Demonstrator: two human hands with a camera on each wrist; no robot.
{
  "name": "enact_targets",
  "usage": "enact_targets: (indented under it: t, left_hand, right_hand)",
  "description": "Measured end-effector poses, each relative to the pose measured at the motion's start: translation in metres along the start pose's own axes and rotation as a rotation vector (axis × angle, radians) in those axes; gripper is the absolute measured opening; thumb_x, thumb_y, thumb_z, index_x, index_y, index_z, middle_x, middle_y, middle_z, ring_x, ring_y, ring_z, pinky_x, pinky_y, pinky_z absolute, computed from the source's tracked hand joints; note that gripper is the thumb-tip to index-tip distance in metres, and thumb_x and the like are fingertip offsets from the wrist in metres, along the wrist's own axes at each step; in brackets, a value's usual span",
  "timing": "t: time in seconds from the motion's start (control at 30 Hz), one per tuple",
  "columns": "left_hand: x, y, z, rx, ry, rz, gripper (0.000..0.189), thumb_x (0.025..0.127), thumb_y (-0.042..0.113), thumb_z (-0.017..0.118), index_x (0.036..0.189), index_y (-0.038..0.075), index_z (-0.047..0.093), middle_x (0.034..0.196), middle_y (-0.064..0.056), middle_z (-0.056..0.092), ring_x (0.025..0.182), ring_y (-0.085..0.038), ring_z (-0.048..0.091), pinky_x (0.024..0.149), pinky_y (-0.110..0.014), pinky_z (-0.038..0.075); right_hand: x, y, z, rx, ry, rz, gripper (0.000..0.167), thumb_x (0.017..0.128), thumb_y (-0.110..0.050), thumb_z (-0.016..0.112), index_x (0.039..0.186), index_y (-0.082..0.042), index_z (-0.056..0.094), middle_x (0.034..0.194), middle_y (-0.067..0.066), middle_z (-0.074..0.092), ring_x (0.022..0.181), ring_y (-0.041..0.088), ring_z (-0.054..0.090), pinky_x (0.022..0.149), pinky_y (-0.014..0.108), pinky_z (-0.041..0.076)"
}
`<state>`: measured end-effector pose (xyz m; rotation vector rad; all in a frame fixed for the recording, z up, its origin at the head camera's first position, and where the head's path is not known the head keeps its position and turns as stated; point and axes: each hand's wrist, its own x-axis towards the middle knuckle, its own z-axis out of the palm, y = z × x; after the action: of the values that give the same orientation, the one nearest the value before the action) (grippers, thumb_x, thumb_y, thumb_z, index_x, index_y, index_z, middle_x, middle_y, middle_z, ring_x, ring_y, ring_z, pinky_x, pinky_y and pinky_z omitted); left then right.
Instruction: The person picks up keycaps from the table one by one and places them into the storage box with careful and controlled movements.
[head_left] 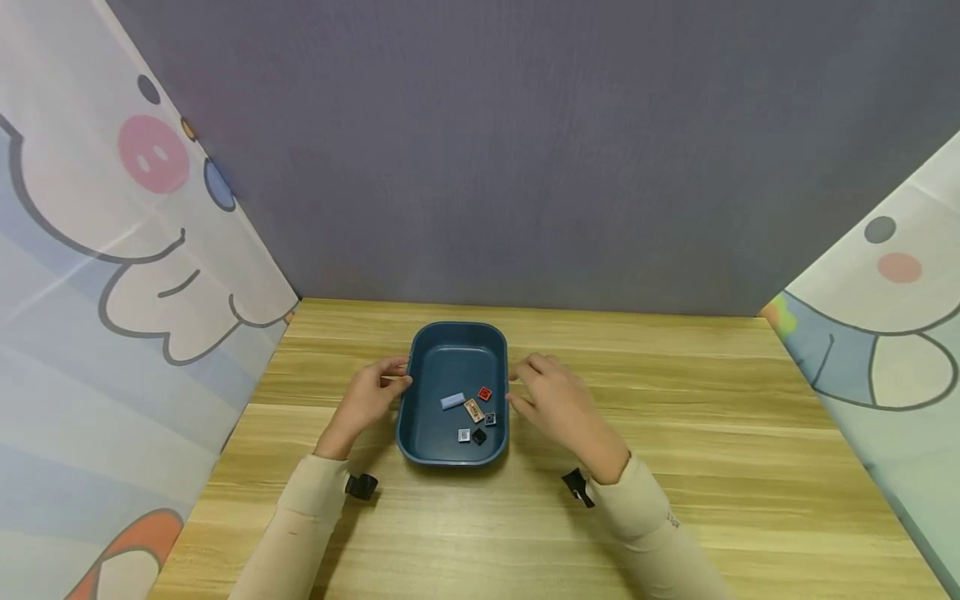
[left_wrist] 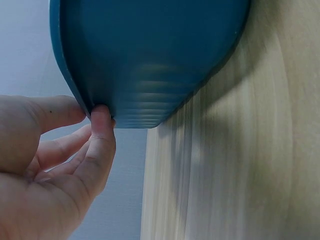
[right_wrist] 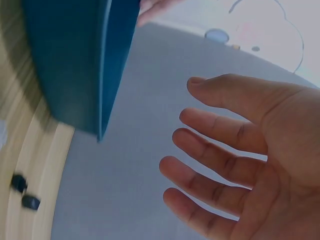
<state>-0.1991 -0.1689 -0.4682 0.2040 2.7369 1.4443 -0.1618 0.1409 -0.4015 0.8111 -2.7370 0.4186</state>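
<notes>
Blue tray (head_left: 453, 367) | cropped in wrist views | left hand (head_left: 369, 396) pinches rim (head_left: 453, 463)

The left hand (left_wrist: 60, 192) (lower left) pinches the edge of a blue tray (left_wrist: 145, 50) (upper centre), with wooden tabletop (left_wrist: 245, 160) at right.

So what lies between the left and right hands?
The blue tray, with small pieces inside, lies between the left hand and the right hand; the head view shows this.

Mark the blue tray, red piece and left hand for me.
Blue tray (head_left: 456, 369), head view: bare inside floor.
Red piece (head_left: 485, 393), head view: its middle.
Left hand (head_left: 367, 397), head view: back of the hand.
</notes>
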Motion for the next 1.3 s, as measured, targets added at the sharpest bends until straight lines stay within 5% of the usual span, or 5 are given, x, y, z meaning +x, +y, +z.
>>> enact_targets:
  t: [0.4, 0.77, 1.3]
  left_hand:
    - [0.001, 0.001, 0.0, 0.0, 0.002, 0.009, 0.04, 0.099, 0.013, 0.064, 0.137, 0.001, 0.059, 0.12, -0.022, 0.066, 0.104, -0.039, 0.064, 0.088, -0.051, 0.053]
    - [0.002, -0.002, 0.001, 0.002, 0.013, 0.017, 0.039, 0.098, 0.013, 0.065, 0.135, 0.001, 0.06, 0.119, -0.021, 0.067, 0.102, -0.038, 0.065, 0.088, -0.05, 0.053]
    - [0.001, -0.002, 0.002, 0.004, 0.019, 0.018, 0.038, 0.098, 0.012, 0.065, 0.135, 0.001, 0.061, 0.118, -0.021, 0.067, 0.101, -0.038, 0.065, 0.088, -0.05, 0.053]
  right_hand:
    - [-0.033, 0.045, -0.005, -0.021, 0.043, 0.091, 0.027, 0.084, -0.015, 0.083, 0.104, -0.001, 0.072, 0.102, 0.012, 0.066, 0.095, 0.032, 0.064, 0.08, 0.046, 0.055]
    - [-0.057, 0.074, 0.014, -0.047, -0.038, 0.221, 0.026, 0.085, -0.018, 0.083, 0.1, 0.0, 0.072, 0.098, 0.015, 0.066, 0.09, 0.037, 0.063, 0.073, 0.049, 0.056]
    - [-0.068, 0.091, 0.039, -0.077, -0.169, 0.324, 0.028, 0.085, -0.027, 0.081, 0.096, -0.004, 0.072, 0.091, 0.011, 0.063, 0.082, 0.032, 0.061, 0.069, 0.048, 0.056]
